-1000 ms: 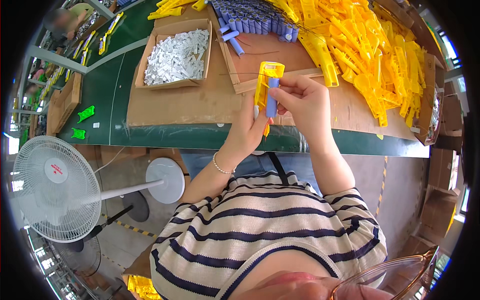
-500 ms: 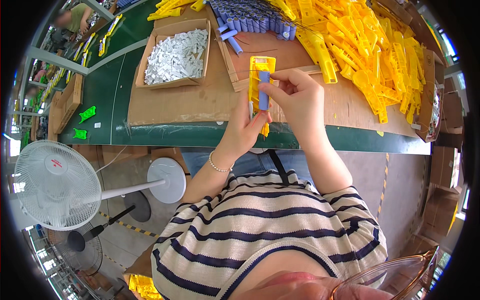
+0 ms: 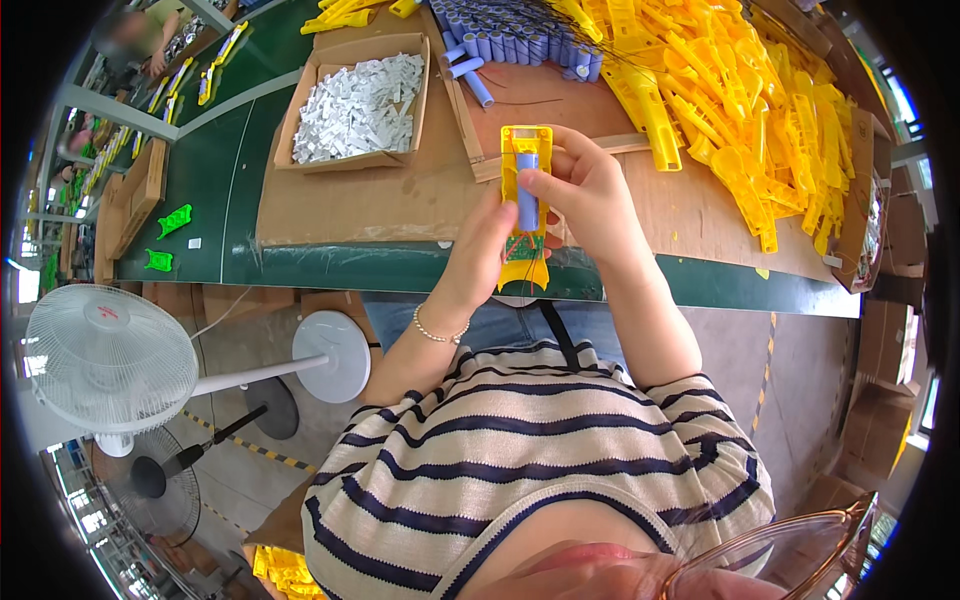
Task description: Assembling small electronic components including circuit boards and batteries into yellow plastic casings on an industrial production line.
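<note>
In front of me, a yellow plastic housing half (image 3: 525, 272) is held open side up, its flared end toward me. A purple-blue cylindrical battery cell (image 3: 527, 215) lies lengthwise inside it. Below the cell sits a small green circuit board (image 3: 522, 248) with thin red and dark wires. My left hand (image 3: 482, 245) grips the housing from its left edge, thumb along the rim and fingertips showing at the right. My right hand (image 3: 597, 200) presses its thumb on the cell's upper part, with its fingers curled behind the housing's far end.
An open carton (image 3: 418, 110) of small white pieces stands on cardboard at the left. More battery cells (image 3: 490, 45) with dark wires sit behind, beside a big heap of yellow housings (image 3: 740, 110). Two green parts (image 3: 174, 221) lie far left. A white fan (image 3: 110, 350) stands beside the table.
The housing has turned from edge-on to face up, showing the circuit board. The cell, earlier tilted at its right edge, now lies inside it under my right thumb.
</note>
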A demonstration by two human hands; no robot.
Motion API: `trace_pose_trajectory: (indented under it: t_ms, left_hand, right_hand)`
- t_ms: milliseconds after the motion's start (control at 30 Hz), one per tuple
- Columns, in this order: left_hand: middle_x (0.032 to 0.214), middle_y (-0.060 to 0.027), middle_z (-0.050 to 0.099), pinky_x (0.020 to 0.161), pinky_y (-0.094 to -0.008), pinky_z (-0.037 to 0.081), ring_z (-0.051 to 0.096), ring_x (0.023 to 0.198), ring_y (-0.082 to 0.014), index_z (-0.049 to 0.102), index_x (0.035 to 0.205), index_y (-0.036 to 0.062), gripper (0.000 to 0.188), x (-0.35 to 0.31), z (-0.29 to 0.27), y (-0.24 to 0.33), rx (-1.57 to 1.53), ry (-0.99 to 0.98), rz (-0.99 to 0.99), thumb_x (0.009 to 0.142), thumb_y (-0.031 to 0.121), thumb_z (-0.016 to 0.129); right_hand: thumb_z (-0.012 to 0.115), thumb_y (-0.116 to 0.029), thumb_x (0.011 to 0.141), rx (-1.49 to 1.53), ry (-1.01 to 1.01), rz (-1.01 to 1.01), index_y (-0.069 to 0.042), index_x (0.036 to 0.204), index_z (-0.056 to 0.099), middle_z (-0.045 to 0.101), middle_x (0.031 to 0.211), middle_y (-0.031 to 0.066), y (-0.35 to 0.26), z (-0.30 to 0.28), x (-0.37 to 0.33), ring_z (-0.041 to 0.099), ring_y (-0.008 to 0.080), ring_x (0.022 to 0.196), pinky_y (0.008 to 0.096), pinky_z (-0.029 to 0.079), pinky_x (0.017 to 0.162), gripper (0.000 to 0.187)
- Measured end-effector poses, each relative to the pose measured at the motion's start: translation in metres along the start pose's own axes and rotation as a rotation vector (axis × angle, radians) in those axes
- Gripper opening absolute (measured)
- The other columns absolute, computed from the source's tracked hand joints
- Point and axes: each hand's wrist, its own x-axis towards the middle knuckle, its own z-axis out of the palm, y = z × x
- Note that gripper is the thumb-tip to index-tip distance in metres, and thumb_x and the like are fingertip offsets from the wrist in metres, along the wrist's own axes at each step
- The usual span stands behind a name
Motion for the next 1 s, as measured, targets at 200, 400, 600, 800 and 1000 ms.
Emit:
trace_pose_trajectory:
  t_ms: [200, 400, 600, 800, 1000]
  left_hand:
    - [0.099, -0.0109, 0.061, 0.074, -0.0304, 0.054, 0.064, 0.085, -0.0187, 0.045, 0.120, -0.0003, 0.033, 0.005, -0.005, 0.008, 0.046, -0.008, -0.071, 0.095, 0.021, 0.047]
    - [0.098, -0.0103, 0.061, 0.073, -0.0283, 0.053, 0.062, 0.084, -0.0160, 0.046, 0.120, -0.0006, 0.034, 0.004, -0.011, 0.000, 0.130, -0.022, 0.034, 0.094, 0.021, 0.050]
    - [0.106, -0.0085, 0.058, 0.074, -0.0270, 0.052, 0.061, 0.086, -0.0138, 0.045, 0.121, -0.0005, 0.032, -0.005, -0.023, 0.002, 0.240, 0.112, 0.113, 0.093, 0.015, 0.051]
    - [0.101, -0.0104, 0.059, 0.073, -0.0289, 0.054, 0.064, 0.083, -0.0173, 0.045, 0.119, 0.0014, 0.030, -0.030, -0.054, 0.004, 0.183, 0.232, 0.075, 0.092, 0.013, 0.052]
    - [0.099, -0.0161, 0.060, 0.068, -0.0319, 0.056, 0.066, 0.078, -0.0233, 0.042, 0.117, 0.0036, 0.030, -0.070, -0.093, 0.019, 0.060, 0.463, 0.129, 0.092, 0.017, 0.050]
  right_hand:
    - [0.064, -0.006, 0.082, -0.036, 0.042, 0.016, 0.005, 0.118, 0.047, 0.064, 0.081, 0.0054, 0.005, 0.004, 0.001, 0.054, 0.0038, 0.058, 0.0189, 0.041, 0.042, 0.041]
    - [0.064, -0.005, 0.080, -0.115, 0.054, -0.046, 0.004, 0.117, 0.047, 0.065, 0.081, 0.0061, 0.007, 0.010, 0.002, 0.054, 0.0040, 0.057, 0.0189, 0.040, 0.040, 0.042]
    - [0.063, -0.004, 0.081, 0.036, -0.095, -0.007, 0.002, 0.117, 0.048, 0.064, 0.086, 0.0045, 0.022, 0.017, 0.016, 0.056, 0.0048, 0.061, 0.0189, 0.042, 0.041, 0.039]
    - [0.063, -0.005, 0.083, 0.066, -0.220, 0.122, 0.001, 0.120, 0.047, 0.064, 0.090, 0.0046, 0.031, 0.047, 0.026, 0.059, 0.0061, 0.072, 0.0197, 0.047, 0.050, 0.040]
    - [0.067, -0.020, 0.081, -0.598, -0.080, -0.395, -0.003, 0.103, 0.065, 0.065, 0.085, 0.0048, 0.014, 0.061, 0.122, 0.058, 0.0103, 0.069, 0.0243, 0.048, 0.064, 0.027]
